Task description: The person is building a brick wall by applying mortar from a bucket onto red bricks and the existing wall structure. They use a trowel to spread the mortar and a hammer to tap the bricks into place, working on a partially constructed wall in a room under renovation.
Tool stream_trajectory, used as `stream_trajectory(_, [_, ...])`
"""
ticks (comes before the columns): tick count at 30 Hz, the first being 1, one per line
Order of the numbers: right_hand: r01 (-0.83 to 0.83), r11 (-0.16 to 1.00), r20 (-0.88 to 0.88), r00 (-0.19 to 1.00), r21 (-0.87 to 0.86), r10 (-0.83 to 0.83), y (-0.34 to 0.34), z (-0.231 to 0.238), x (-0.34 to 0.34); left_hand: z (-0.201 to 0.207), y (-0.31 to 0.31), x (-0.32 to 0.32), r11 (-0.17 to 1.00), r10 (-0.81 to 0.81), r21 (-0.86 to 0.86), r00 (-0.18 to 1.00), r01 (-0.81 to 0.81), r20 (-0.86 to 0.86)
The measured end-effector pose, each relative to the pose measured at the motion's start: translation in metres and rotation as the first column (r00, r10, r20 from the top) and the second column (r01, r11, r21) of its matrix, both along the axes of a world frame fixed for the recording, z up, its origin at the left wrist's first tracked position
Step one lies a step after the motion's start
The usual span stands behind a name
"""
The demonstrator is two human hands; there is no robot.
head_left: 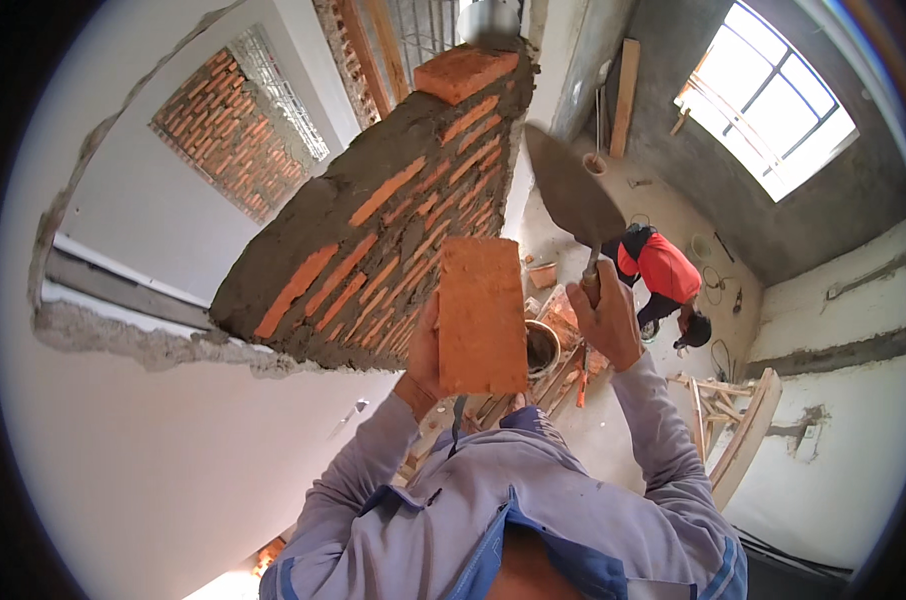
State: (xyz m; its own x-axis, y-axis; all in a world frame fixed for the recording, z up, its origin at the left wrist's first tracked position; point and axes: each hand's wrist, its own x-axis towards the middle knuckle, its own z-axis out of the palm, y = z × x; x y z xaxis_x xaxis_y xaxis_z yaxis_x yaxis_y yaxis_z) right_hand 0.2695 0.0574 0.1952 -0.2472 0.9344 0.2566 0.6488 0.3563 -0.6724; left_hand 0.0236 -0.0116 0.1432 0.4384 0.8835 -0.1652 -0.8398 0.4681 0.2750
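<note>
My left hand (425,345) grips an orange brick (483,315) from its left side, and the brick's broad face covers most of the fingers. Raised to the right, my right hand (609,318) is closed around the handle of a pointed trowel (575,195), whose blade tilts up and to the left. In front of me stands a partly built brick wall (403,220) with thick grey mortar between its courses and along its top. A single brick (465,72) lies on the mortar at the wall's far end.
Below me a bucket (541,348) stands by stacked bricks (561,312) and wooden planks. A person in a red shirt (670,268) bends over on the floor to the right. A wooden trestle (743,430) is at lower right, and a window (768,95) at upper right.
</note>
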Motion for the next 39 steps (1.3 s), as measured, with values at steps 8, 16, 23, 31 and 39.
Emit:
stream_trajectory(8, [-0.324,0.907,0.201,0.940,0.269,0.276,-0.023,-0.033,-0.041,0.020,-0.017,-0.024,0.988,0.039,0.147,0.998,-0.047,0.057])
stream_trajectory(16, [-0.271,0.904,0.096,0.963,0.332,0.254,-0.004,-0.069,0.005,0.021,-0.015,-0.018,0.974,0.220,0.022,0.965,-0.225,0.141])
stream_trajectory(23, [0.035,0.991,0.119,0.992,0.132,-0.051,0.006,-0.101,0.090,0.105,0.014,-0.064,0.942,0.303,0.247,0.889,-0.226,-0.344])
stream_trajectory(31, [0.288,0.914,-0.131,0.933,-0.287,-0.335,-0.011,-0.200,0.131,0.213,0.121,-0.091,0.826,0.562,0.509,-0.291,0.243,-0.774])
stream_trajectory(39, [0.182,0.868,-0.140,0.952,-0.463,-0.274,-0.020,-0.239,0.148,0.161,0.220,-0.137,0.890,0.452,0.325,-0.702,0.319,-0.551])
